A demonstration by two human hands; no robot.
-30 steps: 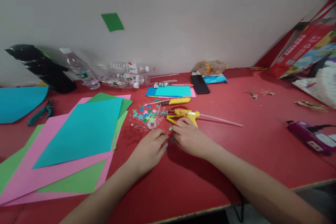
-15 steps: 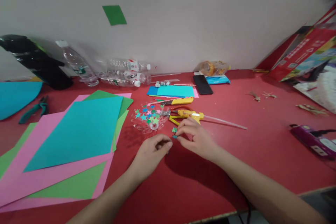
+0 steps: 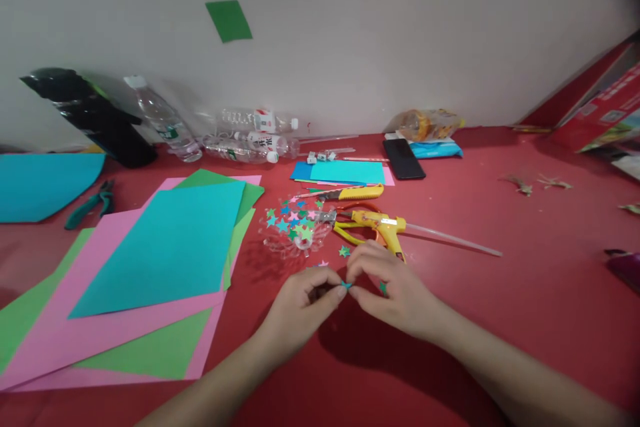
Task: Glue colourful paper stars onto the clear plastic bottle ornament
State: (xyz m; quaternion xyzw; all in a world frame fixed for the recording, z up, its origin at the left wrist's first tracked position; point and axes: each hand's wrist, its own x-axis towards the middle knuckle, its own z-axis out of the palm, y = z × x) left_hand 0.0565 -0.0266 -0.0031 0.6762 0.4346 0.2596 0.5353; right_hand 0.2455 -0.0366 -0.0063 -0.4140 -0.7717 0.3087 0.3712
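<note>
Between my two hands, a small teal paper star (image 3: 346, 285) is pinched at the fingertips. My left hand (image 3: 305, 300) grips its left side with thumb and forefinger, and my right hand (image 3: 395, 287) grips the other side. Just beyond the fingers a green star (image 3: 345, 251) lies on the red table; another green piece (image 3: 383, 288) shows by my right hand. A clear plastic flower-like piece (image 3: 287, 243) holds several coloured stars. The yellow glue gun (image 3: 385, 223) lies behind my right hand, with a clear glue stick (image 3: 455, 239) in its back.
Coloured paper sheets (image 3: 165, 247) cover the left side, near teal pliers (image 3: 93, 207). A yellow cutter (image 3: 357, 193), a phone (image 3: 404, 159) and plastic bottles (image 3: 250, 147) lie farther back. A black bottle (image 3: 105, 120) leans against the wall.
My left hand has come in to meet my right, and both now pinch the teal star. The view has shifted, so most objects on the table appear farther right.
</note>
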